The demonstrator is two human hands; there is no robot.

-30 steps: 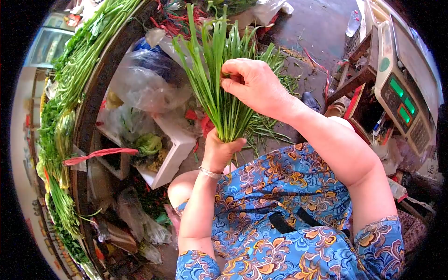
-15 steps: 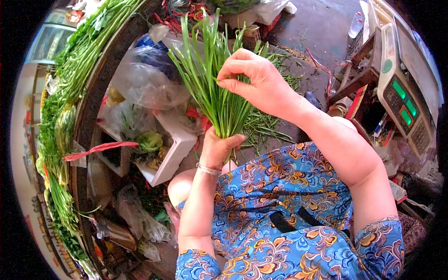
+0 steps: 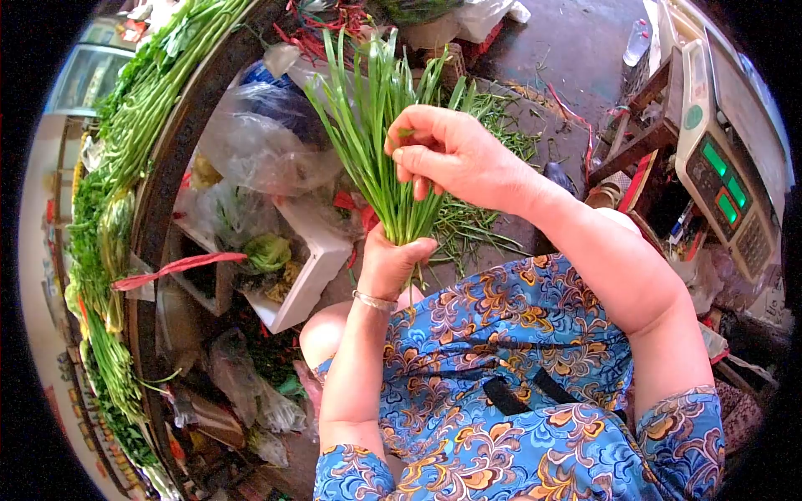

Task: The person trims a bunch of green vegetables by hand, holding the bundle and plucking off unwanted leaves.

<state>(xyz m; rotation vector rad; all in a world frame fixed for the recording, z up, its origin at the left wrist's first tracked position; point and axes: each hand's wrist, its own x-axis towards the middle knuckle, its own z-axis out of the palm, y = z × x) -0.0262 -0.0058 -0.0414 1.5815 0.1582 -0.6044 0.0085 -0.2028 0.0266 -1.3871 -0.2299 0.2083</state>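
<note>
My left hand (image 3: 391,263) is wrapped round the lower stems of a bunch of garlic chives (image 3: 376,138), which stands upright with its long flat leaves fanning out at the top. In front of the right side of these leaves is my right hand (image 3: 443,154), its fingers curled and the thumb and forefinger close together. A bit of green shows between those fingers, but whether it is a pinched leaf or the bunch behind is unclear. Loose chive trimmings (image 3: 472,225) lie on the surface behind the bunch.
A scale with green-lit digits (image 3: 725,179) stands at the right on a wooden frame. On the left, leafy greens (image 3: 125,167) line a curved dark ledge (image 3: 163,167). Plastic bags (image 3: 267,142) and a white foam box (image 3: 313,280) sit below it. A plastic bottle (image 3: 637,43) is at the top right.
My right hand has moved slightly down along the leaves, and its lower fingers now show beneath the thumb. The bunch has dipped a little in my left hand's grip.
</note>
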